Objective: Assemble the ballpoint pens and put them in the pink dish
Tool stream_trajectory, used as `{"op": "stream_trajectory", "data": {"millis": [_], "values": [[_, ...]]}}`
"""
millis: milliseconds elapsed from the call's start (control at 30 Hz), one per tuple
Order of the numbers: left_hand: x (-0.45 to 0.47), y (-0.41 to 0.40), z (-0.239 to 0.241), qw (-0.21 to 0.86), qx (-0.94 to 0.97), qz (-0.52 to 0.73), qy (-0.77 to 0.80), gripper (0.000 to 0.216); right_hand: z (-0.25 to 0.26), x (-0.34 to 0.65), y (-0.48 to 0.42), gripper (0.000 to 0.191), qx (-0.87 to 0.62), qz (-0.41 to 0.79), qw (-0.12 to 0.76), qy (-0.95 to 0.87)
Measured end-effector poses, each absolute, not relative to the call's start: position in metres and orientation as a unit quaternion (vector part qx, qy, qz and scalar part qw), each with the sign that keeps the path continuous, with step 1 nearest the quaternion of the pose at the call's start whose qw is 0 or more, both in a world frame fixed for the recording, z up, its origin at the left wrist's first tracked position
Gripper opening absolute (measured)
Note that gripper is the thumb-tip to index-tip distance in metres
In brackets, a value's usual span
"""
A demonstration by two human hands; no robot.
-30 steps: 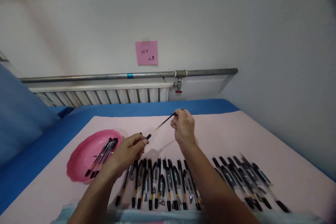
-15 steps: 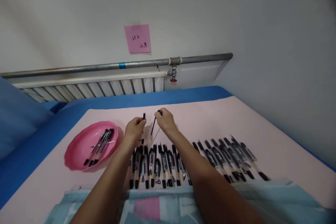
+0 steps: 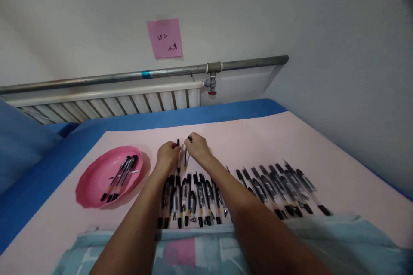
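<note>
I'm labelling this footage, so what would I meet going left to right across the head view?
Pink bowl, left grip holding an upright pen, right grip, right-hand group of pens.

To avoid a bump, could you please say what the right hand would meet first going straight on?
The right hand would likely meet the pen in the left hand first, though depth is unclear.
</note>
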State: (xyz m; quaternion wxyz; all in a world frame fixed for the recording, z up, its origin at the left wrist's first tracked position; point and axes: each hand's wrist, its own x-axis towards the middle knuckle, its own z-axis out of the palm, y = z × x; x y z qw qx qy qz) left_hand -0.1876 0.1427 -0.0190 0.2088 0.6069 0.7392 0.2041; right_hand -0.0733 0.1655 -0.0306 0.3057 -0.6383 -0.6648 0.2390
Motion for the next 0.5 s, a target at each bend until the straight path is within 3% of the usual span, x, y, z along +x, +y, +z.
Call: {"op": "stream_trajectory", "data": {"millis": [500], "values": [[-0.193,0.135,-0.007,0.172,0.654,0.051,0.734,0.034,-0.033,-0.078,0.160,0.023,-0.627,0.230,0.209,-0.715]]}}
